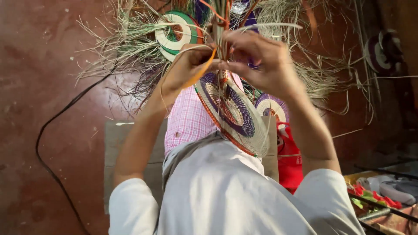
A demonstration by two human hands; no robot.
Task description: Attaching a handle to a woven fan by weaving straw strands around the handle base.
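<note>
The left hand pinches an orange strip; the right hand pinches grass strands at the rim of the coiled woven disc hanging just below both. A slackened pinch could loosen the coil's latest stitch.

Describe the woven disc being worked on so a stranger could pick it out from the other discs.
Start at the two hands, left hand and right hand, meeting above the lap. The disc hangs from them on edge, over the pink checked cloth. Unlike the green and white disc lying flat on the straw, it has purple rings, a pale outer band and an orange rim.
</note>
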